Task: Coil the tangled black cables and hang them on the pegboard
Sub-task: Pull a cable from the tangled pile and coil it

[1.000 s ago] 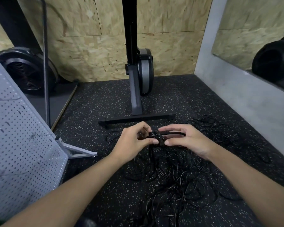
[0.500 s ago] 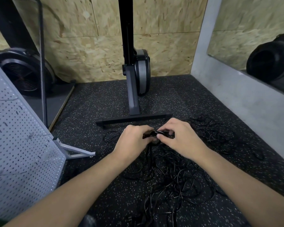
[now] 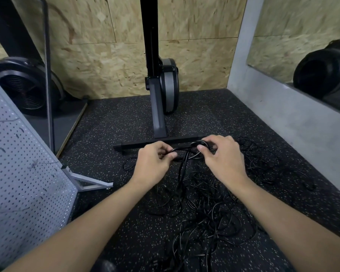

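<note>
Cables (image 3: 200,203): limp, light, snag-prone; take the free loop.
Left hand (image 3: 152,165): pinching a strand.
Right hand (image 3: 222,160): pinching the loop.

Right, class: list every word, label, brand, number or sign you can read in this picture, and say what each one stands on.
No text can be read anywhere in this view.
The pegboard, the black cables, the exercise machine and the chipboard wall show no legible writing, label or number.

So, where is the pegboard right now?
Head view: the pegboard stands at the far left on the speckled floor, left of the left hand and the cable pile.
</note>
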Demonstrator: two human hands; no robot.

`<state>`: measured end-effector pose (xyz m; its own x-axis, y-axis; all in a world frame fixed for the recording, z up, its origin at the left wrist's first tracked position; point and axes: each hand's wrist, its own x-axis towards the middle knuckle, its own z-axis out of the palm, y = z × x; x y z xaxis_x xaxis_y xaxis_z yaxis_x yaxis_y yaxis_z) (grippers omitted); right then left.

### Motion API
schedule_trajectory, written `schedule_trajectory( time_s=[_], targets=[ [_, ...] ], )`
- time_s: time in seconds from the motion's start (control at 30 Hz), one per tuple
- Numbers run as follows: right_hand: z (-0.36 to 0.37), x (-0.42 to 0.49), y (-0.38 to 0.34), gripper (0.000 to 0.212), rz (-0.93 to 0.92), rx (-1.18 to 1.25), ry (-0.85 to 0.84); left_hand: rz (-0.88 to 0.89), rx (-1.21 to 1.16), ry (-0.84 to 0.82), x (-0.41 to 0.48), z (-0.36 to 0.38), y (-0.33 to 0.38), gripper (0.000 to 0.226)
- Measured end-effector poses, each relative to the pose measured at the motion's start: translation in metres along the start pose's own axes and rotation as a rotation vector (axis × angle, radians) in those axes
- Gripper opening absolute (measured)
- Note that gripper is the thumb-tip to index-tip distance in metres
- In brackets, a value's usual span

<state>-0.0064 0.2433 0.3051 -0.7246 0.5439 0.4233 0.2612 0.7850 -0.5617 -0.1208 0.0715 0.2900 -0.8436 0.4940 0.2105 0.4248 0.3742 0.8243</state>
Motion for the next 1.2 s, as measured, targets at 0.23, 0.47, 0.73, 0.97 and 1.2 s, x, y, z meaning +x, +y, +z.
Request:
schedule_trajectory(
  time_s=[0.23,0.47,0.73,0.97,1.2],
  targets=[
    [0.009,-0.002,-0.002,0.015,-0.174,-0.067,-0.043,0.042,0.004,-0.130,-0.009,-0.005,-0.008,0.009],
    [0.008,-0.006,-0.014,0.017,-0.275,-0.190,-0.141,0.268,0.317,-0.089,-0.011,-0.006,0.006,0.012],
    [-0.009,0.004,0.006,0.018,0.243,0.392,-0.216,0.050,-0.153,0.010,-0.011,-0.012,0.009,0.011],
    [-0.021,-0.001,-0.006,0.021,0.099,0.555,-0.375,-0.317,-0.543,0.031,-0.003,-0.011,-0.006,0.019],
    [-0.017,-0.001,-0.012,0.020,0.087,0.541,-0.312,-0.496,-0.481,-0.414,-0.009,0.014,-0.012,0.064]
  ],
)
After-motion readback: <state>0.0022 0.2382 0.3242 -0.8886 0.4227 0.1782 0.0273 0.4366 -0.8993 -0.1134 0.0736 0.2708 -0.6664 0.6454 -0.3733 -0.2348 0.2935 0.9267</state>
